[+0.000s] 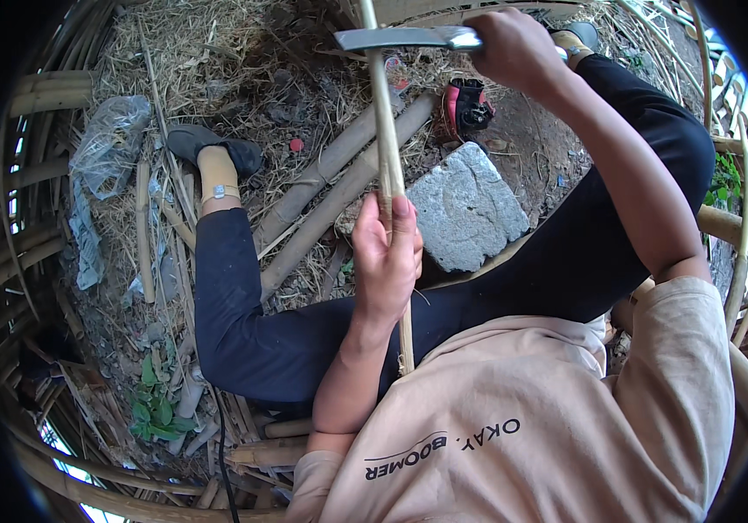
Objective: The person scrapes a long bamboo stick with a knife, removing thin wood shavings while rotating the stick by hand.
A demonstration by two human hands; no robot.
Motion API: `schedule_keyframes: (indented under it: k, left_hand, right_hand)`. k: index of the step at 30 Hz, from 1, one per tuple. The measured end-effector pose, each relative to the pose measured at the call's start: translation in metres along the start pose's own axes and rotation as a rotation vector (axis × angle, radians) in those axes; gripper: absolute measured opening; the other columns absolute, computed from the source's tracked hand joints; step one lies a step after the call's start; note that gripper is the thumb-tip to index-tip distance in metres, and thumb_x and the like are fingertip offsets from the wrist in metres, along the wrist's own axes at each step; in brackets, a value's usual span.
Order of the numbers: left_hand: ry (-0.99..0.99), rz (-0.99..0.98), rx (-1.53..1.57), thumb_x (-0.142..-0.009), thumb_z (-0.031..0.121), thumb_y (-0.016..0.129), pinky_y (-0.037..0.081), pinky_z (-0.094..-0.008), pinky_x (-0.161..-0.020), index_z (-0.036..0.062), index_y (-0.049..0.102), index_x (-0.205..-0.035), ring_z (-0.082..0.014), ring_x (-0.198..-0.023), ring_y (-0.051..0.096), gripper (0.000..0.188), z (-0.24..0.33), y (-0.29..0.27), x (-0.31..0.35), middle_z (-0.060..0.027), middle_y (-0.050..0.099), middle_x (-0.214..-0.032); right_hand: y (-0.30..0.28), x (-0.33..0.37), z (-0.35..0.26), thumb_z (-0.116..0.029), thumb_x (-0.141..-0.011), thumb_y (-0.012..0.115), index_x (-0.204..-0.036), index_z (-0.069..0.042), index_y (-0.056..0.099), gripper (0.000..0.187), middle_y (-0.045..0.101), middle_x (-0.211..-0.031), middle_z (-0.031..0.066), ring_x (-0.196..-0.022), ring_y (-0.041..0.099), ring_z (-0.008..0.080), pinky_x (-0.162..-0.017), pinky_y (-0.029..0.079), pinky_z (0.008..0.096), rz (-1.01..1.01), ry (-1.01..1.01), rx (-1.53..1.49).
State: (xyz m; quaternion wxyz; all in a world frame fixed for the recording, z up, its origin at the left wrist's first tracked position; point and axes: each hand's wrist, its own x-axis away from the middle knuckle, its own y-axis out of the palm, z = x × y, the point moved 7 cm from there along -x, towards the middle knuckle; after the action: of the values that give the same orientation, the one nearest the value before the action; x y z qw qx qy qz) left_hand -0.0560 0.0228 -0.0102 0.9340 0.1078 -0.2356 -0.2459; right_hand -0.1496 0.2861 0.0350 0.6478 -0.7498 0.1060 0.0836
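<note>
A long, pale bamboo strip [384, 131] runs from my belly up past the top of the head view. My left hand [386, 248] is wrapped round it near its lower part, thumb lying along the strip. At the upper right, my right hand [518, 52] grips the handle of a knife with a broad metal blade [396, 38]. The blade lies across the strip, well above my left hand, and seems to touch it. The knife's handle is mostly hidden in my fist.
Between my legs sits a grey stone block [465, 207]. Beyond it lie a red and black object [465, 109] and two bamboo poles [330, 166]. Clear plastic [112, 144] and straw litter the ground at left. Bamboo railings [740, 179] curve around both sides.
</note>
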Motion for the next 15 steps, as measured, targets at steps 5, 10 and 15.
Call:
schedule_keyframes:
  k: [5, 10, 15]
  left_hand:
    - [-0.027, -0.025, 0.045, -0.108, 0.044, 0.045, 0.019, -0.0177, -0.038, 0.0085, 0.049, -0.103, 0.0013, -0.044, 0.026, 0.036, 0.004, 0.004, -0.001, 0.0069, 0.036, -0.062]
    - [-0.038, 0.017, 0.047, -0.109, 0.042, 0.043, 0.019, -0.0171, -0.038, 0.0079, 0.05, -0.105, 0.0016, -0.045, 0.025, 0.035, 0.004, -0.005, -0.005, 0.0072, 0.036, -0.062]
    - [-0.047, 0.006, 0.038, -0.109, 0.041, 0.044, 0.021, -0.0162, -0.039, 0.0075, 0.05, -0.107, 0.0016, -0.047, 0.027, 0.034, 0.003, -0.003, -0.005, 0.0067, 0.037, -0.063]
  right_hand:
    - [0.015, 0.019, -0.002, -0.014, -0.08, 0.066, -0.092, -0.006, 0.074, 0.016, 0.071, -0.076, 0.0188, -0.072, 0.072, 0.0351, -0.071, 0.059, 0.0454, -0.144, 0.135, -0.227]
    - [0.012, 0.026, -0.031, -0.013, -0.075, 0.069, -0.09, -0.006, 0.073, 0.017, 0.07, -0.078, 0.0183, -0.075, 0.071, 0.0373, -0.072, 0.058, 0.0473, -0.243, 0.016, -0.165]
    - [0.016, 0.03, -0.035, -0.012, -0.073, 0.07, -0.085, -0.006, 0.072, 0.014, 0.069, -0.073, 0.0179, -0.071, 0.07, 0.0373, -0.069, 0.058, 0.0469, -0.237, -0.029, -0.131]
